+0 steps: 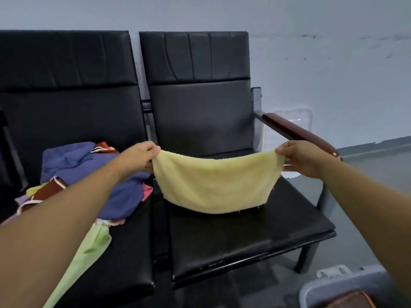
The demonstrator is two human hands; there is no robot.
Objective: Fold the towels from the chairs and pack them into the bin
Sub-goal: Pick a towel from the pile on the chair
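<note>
A pale yellow towel (214, 185) hangs stretched between my two hands above the seat of the right black chair (244, 236). My left hand (140, 157) pinches its left top corner and my right hand (300, 157) pinches its right top corner. The towel sags in the middle and its lower edge lies near the seat. A heap of unfolded towels (89, 174), blue, brown, pink and light green, lies on the left chair's seat under my left forearm. The grey bin (329, 287) sits on the floor at the bottom right with something brown inside.
Two black padded chairs stand side by side against a grey wall. The right chair has a brown wooden armrest (298, 132) just behind my right hand. A light green cloth (86, 254) hangs off the left seat's front. Grey floor shows at the right.
</note>
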